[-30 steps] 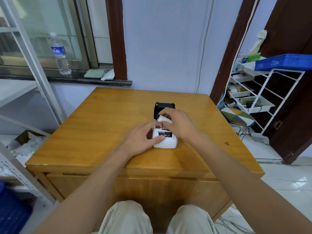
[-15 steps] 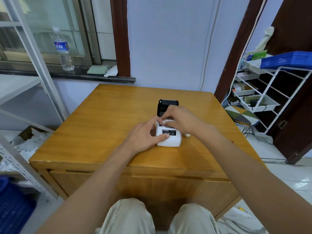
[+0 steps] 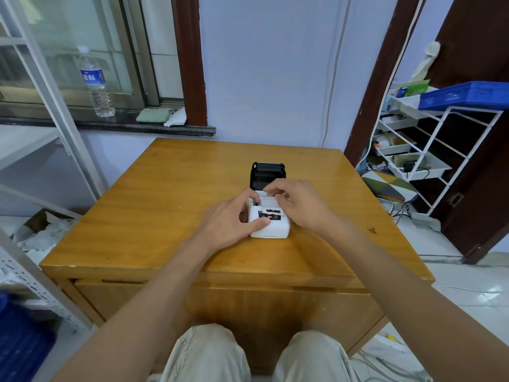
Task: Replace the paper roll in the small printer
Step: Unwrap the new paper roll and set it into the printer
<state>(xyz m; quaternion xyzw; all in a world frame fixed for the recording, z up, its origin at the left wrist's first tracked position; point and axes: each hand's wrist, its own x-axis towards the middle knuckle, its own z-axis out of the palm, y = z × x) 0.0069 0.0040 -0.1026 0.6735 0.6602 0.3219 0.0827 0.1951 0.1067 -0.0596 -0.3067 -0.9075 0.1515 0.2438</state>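
Both hands point(image 3: 300, 206) on printer point(image 3: 271, 224), lid point(image 3: 266, 175) rearward.

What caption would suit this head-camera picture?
Left hand steadies a small white printer on a wooden table, lid open, right hand at its paper.

The small printer point(image 3: 271, 226) is white, with a black strip and a tiny red light on top. Its open lid point(image 3: 267, 175) is black. The table point(image 3: 165, 205) is shiny yellow-brown wood. The wall point(image 3: 270, 70) is pale blue. A crate point(image 3: 465, 95) is bright blue. The rack point(image 3: 440, 150) is white. The trousers point(image 3: 209, 354) are light beige.
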